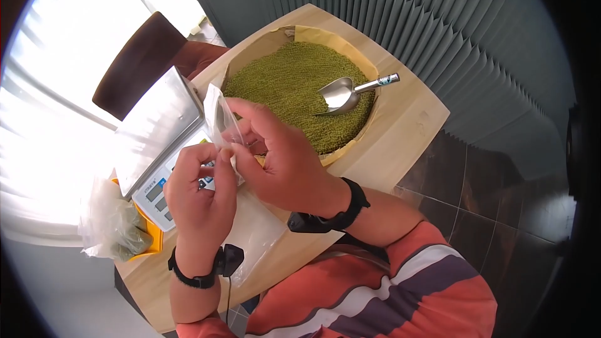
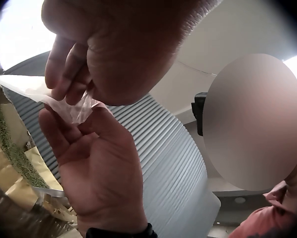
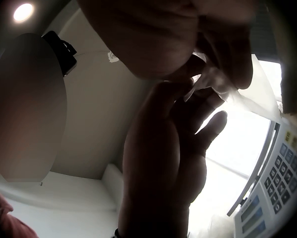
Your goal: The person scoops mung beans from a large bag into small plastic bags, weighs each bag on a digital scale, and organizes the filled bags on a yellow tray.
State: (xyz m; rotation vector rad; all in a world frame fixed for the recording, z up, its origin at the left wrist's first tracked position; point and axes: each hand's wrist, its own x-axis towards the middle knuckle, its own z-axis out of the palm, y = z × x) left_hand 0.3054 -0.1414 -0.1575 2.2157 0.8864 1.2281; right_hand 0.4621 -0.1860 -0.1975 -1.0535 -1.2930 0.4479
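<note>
Both hands meet over the near side of the table, pinching the edge of a clear plastic bag (image 1: 215, 109) between thumbs and fingers. My left hand (image 1: 203, 191) grips it from the left, and my right hand (image 1: 289, 166) from the right. In the left wrist view the bag (image 2: 27, 87) stretches away from the fingertips, crumpled where they pinch it. Behind the hands, a wide round container holds small green beans (image 1: 269, 78), like mung beans. A metal scoop (image 1: 340, 96) lies on them, its handle over the container's paper-lined rim (image 1: 374, 69).
Left of the hands stands a digital scale with a steel platform (image 1: 159, 128) and a keypad (image 3: 282, 176). An orange tray (image 1: 152, 238) beside it holds plastic bags (image 1: 113, 219). Another clear bag (image 1: 253, 238) lies flat on the wooden table (image 1: 413, 112). A brown chair (image 1: 141, 66) is behind.
</note>
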